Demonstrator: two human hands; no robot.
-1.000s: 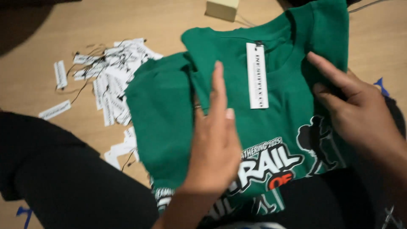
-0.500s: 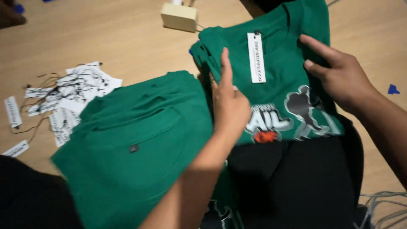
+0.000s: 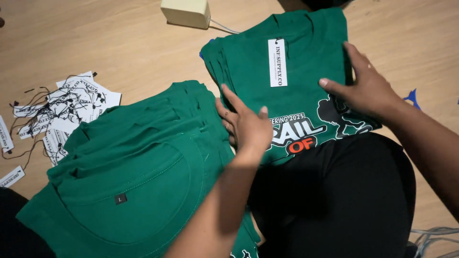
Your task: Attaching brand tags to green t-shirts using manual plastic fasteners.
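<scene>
1. Folded green cotton T-shirt with a white-and-orange chest print (image 3: 296,95): lies flat, front up, on the pale wooden floor (image 3: 95,38). Its lower edge overlaps the person's black-trousered lap (image 3: 334,191).
2. Long white card hang tag (image 3: 278,62): lies upright on the shirt's chest, just below the collar.
3. Left hand (image 3: 246,124): at the shirt's left edge, palm down, between this shirt and the pile beside it. Fingers are straight and slightly spread, pressing the fabric and pinching nothing.
4. Right hand (image 3: 366,88): flat on the shirt's right edge. Fingers are spread wide and the thumb points in over the print, with nothing gripped.
5. Step in hand, as judged: the two hands bracket the folded shirt from both sides, squaring and flattening it.
6. Handling: the cloth is soft and the fold loose. Any shift would call for even pressure on both edges, or the fold slips and the tag slides off.
7. Stack of plain-side-up folded green T-shirts (image 3: 143,181): just left, touching the left forearm. A small black size label (image 3: 121,198) shows on the top one.
8. Heap of loose white card tags with black strings (image 3: 71,102): on the floor, far left.
9. Cream plastic box with a cord (image 3: 185,12): above the shirt, apart from it.
10. Small blue scrap (image 3: 412,98): on the floor to the right of the right hand.
</scene>
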